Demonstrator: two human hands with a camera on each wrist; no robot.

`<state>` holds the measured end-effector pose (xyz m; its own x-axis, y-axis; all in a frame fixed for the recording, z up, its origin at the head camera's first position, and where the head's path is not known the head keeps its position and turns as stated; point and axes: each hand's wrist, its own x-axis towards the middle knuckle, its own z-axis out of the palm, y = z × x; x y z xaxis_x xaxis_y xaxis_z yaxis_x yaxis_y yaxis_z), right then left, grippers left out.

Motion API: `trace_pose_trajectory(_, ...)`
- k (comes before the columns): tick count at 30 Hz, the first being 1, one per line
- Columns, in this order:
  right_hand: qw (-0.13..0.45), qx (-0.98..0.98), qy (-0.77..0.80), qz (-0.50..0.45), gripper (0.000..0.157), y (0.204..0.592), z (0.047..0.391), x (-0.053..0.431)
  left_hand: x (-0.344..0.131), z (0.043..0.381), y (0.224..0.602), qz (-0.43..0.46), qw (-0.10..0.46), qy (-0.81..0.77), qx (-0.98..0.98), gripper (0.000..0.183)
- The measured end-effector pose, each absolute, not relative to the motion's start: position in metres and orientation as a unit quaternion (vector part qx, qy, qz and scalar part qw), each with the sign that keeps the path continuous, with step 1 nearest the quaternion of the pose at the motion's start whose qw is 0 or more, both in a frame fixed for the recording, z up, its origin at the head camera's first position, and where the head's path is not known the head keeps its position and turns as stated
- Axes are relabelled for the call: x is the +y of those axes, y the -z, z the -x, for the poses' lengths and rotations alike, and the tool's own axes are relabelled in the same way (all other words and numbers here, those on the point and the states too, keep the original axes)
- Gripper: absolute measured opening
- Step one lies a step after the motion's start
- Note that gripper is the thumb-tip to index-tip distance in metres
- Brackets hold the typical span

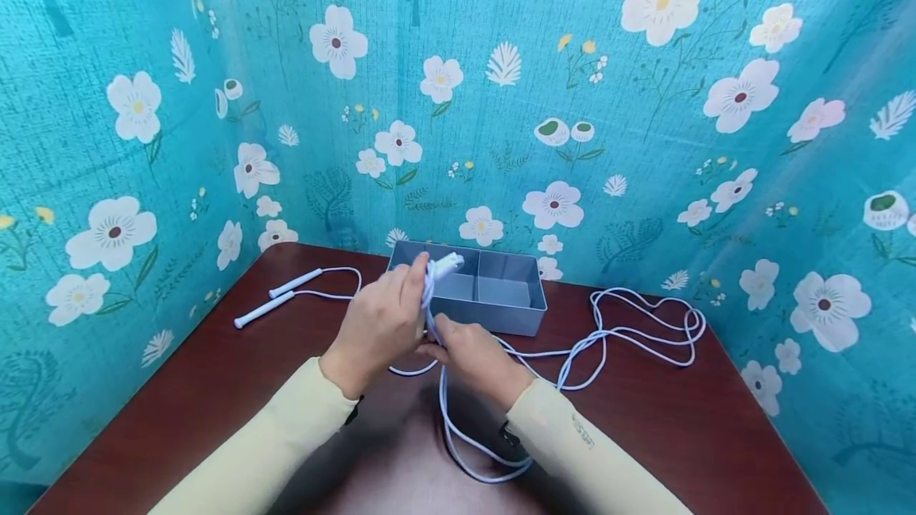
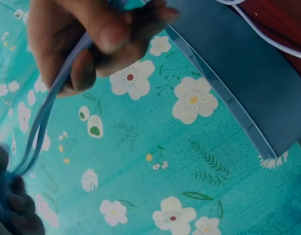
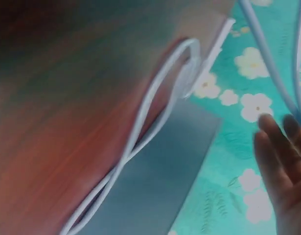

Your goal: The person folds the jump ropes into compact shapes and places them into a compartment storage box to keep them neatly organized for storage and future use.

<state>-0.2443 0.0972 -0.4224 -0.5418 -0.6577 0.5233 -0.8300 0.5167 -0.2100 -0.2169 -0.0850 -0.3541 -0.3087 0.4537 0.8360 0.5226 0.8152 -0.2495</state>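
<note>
In the head view, my left hand (image 1: 379, 324) grips the white handles (image 1: 448, 265) of a jump rope, their ends poking out above the fist. Pale cord (image 1: 428, 286) is wound around them. Just below and to the right, my right hand (image 1: 481, 358) pinches the same cord between thumb and fingers. From the hands a slack loop of cord (image 1: 458, 451) hangs down toward the near part of the table. Two taut strands (image 2: 45, 110) run between the hands in the left wrist view. Fingers cover most of the handles.
A grey box (image 1: 494, 318) with a divider stands behind the hands. Another pair of white jump rope handles (image 1: 265, 311) lies at the left, its cord leading toward the box. Loops of cord (image 1: 647, 334) spread over the table at right. A flowered teal curtain (image 1: 458, 125) surrounds the table.
</note>
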Motion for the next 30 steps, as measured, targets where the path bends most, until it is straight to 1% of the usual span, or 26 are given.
trace_pose_trajectory(3,0.147,-0.83,-0.28,-0.46,0.018,0.417,0.237,0.101,-0.092,0.22,0.351,0.27,0.491,0.047,-0.827,0.048)
trace_pose_trajectory(4,0.136,-0.821,-0.311,-0.458,0.02,0.416,0.234,0.103,-0.094,0.221,0.351,0.257,0.486,0.049,-0.834,0.049)
trace_pose_trajectory(5,0.14,-0.814,-0.334,-0.454,0.023,0.415,0.23,0.107,-0.096,0.221,0.351,0.246,0.48,0.05,-0.84,0.051)
trace_pose_trajectory(8,0.172,-0.799,-0.379,-0.434,0.03,0.409,0.22,0.117,-0.1,0.224,0.352,0.216,0.456,0.046,-0.862,0.052)
trace_pose_trajectory(11,0.219,-0.8,-0.354,-0.431,0.029,0.4,0.211,0.123,-0.098,0.227,0.355,0.206,0.433,0.042,-0.877,0.049)
trace_pose_trajectory(13,0.237,-0.798,-0.317,-0.454,0.028,0.394,0.206,0.124,-0.095,0.228,0.358,0.206,0.422,0.038,-0.882,0.047)
trace_pose_trajectory(17,0.273,-0.775,-0.222,-0.524,0.026,0.386,0.2,0.119,-0.089,0.23,0.364,0.206,0.412,0.04,-0.887,0.051)
trace_pose_trajectory(22,0.29,-0.747,-0.171,-0.572,0.024,0.378,0.195,0.118,-0.086,0.228,0.37,0.212,0.408,0.029,-0.888,0.048)
trace_pose_trajectory(27,0.301,-0.735,-0.182,-0.58,0.017,0.365,0.197,0.124,-0.08,0.221,0.38,0.246,0.385,-0.015,-0.889,0.039)
trace_pose_trajectory(30,0.313,-0.733,-0.178,-0.576,0.017,0.356,0.2,0.126,-0.076,0.218,0.387,0.269,0.38,-0.033,-0.884,0.034)
